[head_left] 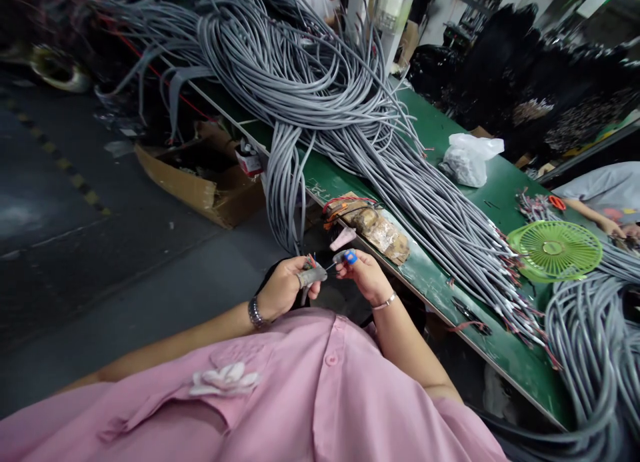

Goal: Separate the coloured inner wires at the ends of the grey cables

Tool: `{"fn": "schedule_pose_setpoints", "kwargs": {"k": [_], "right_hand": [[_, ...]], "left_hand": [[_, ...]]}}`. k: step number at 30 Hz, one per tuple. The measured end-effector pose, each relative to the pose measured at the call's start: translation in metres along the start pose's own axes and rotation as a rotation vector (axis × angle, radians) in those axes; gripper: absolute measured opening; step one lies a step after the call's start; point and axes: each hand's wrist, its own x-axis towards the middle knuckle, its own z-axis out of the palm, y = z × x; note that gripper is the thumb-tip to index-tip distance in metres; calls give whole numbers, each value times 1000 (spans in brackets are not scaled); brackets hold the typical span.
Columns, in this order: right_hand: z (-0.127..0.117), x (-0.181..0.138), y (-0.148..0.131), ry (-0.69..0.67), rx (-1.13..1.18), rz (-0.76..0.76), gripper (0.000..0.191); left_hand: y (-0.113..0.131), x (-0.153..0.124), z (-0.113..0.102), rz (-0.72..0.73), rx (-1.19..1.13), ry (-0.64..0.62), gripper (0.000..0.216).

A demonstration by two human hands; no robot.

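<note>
My left hand [286, 285] is closed around the end of a grey cable [311, 275], whose thin coloured wires stick out past my fingers. A watch sits on that wrist. My right hand [363, 272] pinches one of those thin wires close to the cable end; blue tape wraps a fingertip [351, 257] and a bracelet circles the wrist. Both hands hover in front of my pink shirt, just off the near edge of the green table [505, 355].
A large heap of grey cables [320, 82] covers the table and hangs over its edge, with stripped ends [500, 275] fanned out. A green fan grille [555, 249], a white plastic bag [467, 159], taped blocks [380, 232], a cardboard box [210, 182] on the floor, and a co-worker's arm [600, 212] are nearby.
</note>
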Motion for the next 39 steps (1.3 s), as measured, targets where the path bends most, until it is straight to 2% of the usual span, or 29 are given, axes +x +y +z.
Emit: {"fn": "schedule_pose_setpoints", "kwargs": {"k": [3,6,12,17,23,26,30,36,39], "right_hand": [[-1,6,0,59,165,27,51],[8,13,-4,36,207,29,57],[25,20,-7,116,211,-88,44],[25,21,-9,122,324,-49,39],[25,26,-6,143,385,-94,32],[24,25,-3,103,383,-48,41],[14,19,-1,21,337,97,54],[-3,9,-3,-220,127,184,40],[-1,9,-6,-248,31,187,34]], "left_hand": [[4,1,3,44,-87,89,16],[6,3,8,62,-136,127,16],[8,9,12,115,-155,153,13],[5,11,10,109,-150,157,13],[-2,15,10,70,-112,153,16],[-3,15,9,82,-109,154,15],[-3,11,5,103,-92,139,14],[-3,1,0,105,79,57,16],[-2,-2,1,91,132,25,13]]}}
